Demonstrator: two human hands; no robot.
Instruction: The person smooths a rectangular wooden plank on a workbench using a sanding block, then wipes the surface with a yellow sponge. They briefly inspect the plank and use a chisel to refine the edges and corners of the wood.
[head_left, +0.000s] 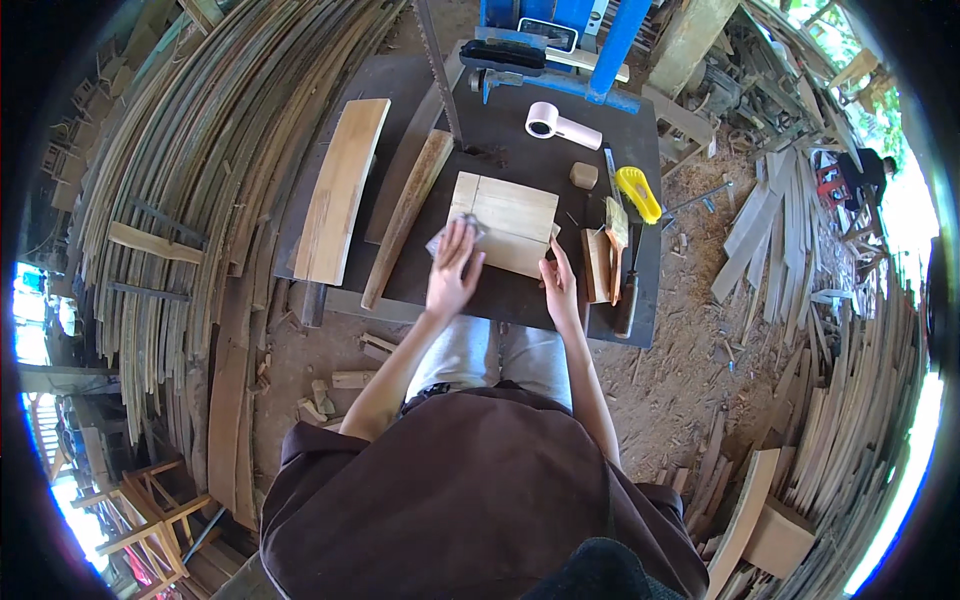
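A pale, flat wooden board (510,215) lies on the dark worktable, with a seam running across it. My left hand (453,275) is at its left edge, fingers together over a small grey piece (470,226) like a sheet or pad; blur and the fingers hide its exact kind. My right hand (561,288) holds the board's near right corner, its thumb below the edge and its fingers along the side.
Left on the table (500,130) are a long pale plank (343,190) and a narrow wood strip (408,215). Beyond the board lies a pink-white handheld device (565,127). To the right are a yellow-handled brush (638,194), a paintbrush (617,225) and a chisel-like tool (628,300). A blue machine frame (615,50) stands behind.
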